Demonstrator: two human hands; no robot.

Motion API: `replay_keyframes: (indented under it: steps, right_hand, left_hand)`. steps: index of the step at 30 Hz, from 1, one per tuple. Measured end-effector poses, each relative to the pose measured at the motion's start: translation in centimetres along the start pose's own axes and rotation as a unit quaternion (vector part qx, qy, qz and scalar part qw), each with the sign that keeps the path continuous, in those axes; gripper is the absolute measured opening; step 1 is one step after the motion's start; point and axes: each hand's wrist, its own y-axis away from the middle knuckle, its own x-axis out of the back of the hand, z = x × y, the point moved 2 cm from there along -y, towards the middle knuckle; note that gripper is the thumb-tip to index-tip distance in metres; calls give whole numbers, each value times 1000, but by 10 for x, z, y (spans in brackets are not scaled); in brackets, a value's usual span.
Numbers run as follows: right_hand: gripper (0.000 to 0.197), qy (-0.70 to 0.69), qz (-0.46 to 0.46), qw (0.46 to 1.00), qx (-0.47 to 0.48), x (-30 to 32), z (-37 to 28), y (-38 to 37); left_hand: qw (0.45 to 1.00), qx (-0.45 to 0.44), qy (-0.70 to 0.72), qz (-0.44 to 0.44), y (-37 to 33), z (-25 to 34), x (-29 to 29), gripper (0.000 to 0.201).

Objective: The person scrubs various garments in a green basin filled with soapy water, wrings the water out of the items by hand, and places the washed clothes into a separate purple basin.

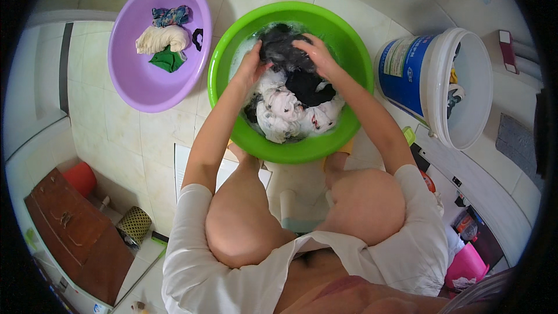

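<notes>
A green basin (218, 90) of sudsy water stands in front of me, between my feet. Wet laundry fills it: a dark grey cloth (282, 49) at the far side, a black cloth (308, 88) nearer, and white cloths (282, 107) with dark and red patches at the near side. My left hand (251, 65) grips the left edge of the dark grey cloth, some fingers hidden by it. On the opposite edge, my right hand (317, 55) is closed on the same cloth. Its exact garment kind cannot be made out.
A purple basin (125, 78) at the far left holds a cream cloth (163, 39), a green cloth (167, 59) and a patterned cloth (171, 16). A white and blue bucket (407, 75) with cloths inside stands at right. A brown case (75, 227) lies lower left.
</notes>
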Motion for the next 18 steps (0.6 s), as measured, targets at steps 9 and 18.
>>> replay_keyframes:
  steps: [9,18]
  right_hand:
    - [23,313,-315,878,181,-71,-27,85]
    - [28,571,110,775,250,22,19,85]
  left_hand:
    - [946,97,184,-249,35,9,-32,32]
    - [978,81,88,-174,130,19,-24,34]
